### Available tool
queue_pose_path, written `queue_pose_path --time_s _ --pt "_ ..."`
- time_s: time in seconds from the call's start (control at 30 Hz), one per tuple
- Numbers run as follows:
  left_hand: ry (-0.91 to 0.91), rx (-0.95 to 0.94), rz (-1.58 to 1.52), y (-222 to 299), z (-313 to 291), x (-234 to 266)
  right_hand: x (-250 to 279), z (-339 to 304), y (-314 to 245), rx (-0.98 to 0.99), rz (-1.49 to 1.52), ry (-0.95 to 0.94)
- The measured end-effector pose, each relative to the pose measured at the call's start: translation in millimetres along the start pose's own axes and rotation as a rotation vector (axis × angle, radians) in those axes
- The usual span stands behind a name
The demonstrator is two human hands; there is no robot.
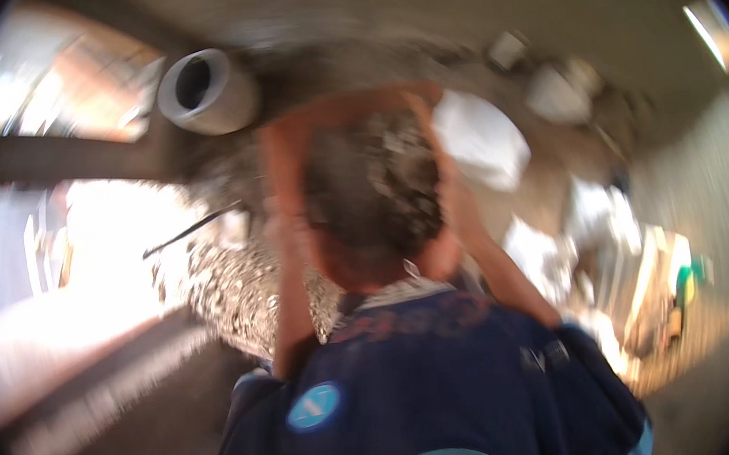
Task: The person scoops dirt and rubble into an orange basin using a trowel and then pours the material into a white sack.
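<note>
In front of my body is a reddish-orange tub (352, 104) with a dark grey, lumpy wet mix (369, 183) inside, which looks like mortar. My left hand (282, 223) grips its left side, and my right hand (462, 204) is on the opposite side. Both forearms reach forward from my navy shirt (426, 390). Motion smears the picture, so single fingers do not show. The tub's underside is hidden.
Left of the tub lies a gravel heap (237, 281) with a dark rod (191, 229) above it. A pale cylinder (235, 99) with a dark opening stands far left. A white sack (484, 139) lies to the right, near more sacks (536, 254) and wooden boards (642, 287).
</note>
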State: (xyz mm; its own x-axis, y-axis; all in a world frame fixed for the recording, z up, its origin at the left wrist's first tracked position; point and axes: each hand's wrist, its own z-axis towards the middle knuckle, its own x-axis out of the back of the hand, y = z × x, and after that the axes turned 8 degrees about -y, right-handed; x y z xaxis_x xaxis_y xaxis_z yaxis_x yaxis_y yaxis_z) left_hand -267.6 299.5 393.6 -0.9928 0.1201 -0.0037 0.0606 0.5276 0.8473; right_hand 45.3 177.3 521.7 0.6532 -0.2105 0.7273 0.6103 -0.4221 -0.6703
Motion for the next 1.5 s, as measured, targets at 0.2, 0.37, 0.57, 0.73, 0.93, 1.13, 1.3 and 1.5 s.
queue_pose_path --time_s 0.2,0.37,0.57,0.73,0.93,1.13,1.3,1.5 --pt "-0.05 0.222 -0.272 72.2 -12.0 19.9 -24.8 -30.5 -74.1 -0.514 0.238 -0.053" --pt "-0.071 0.121 -0.151 49.8 -24.5 -88.8 14.4 -14.1 38.5 -0.515 0.424 -0.089" --pt "-0.103 0.148 -0.073 56.4 -8.2 -96.0 -2.7 -25.8 44.0 -0.467 0.344 0.053" --pt "-0.256 0.097 -0.045 53.3 15.2 -104.2 -7.3 -37.0 49.1 -0.495 0.355 0.184" --pt "-0.376 0.049 -0.031 54.5 36.9 -107.1 -8.9 -47.3 44.5 -0.484 0.381 0.27" --pt "-0.415 0.021 0.006 60.9 40.8 -116.9 -29.0 -49.3 61.5 -0.525 0.414 0.314" --pt "-0.44 0.054 0.024 54.8 49.8 -119.4 -26.2 -50.0 65.9 -0.54 0.444 0.334" --pt "-0.408 0.017 -0.028 47.4 40.8 -121.7 -19.5 -47.3 74.1 -0.541 0.459 0.275"
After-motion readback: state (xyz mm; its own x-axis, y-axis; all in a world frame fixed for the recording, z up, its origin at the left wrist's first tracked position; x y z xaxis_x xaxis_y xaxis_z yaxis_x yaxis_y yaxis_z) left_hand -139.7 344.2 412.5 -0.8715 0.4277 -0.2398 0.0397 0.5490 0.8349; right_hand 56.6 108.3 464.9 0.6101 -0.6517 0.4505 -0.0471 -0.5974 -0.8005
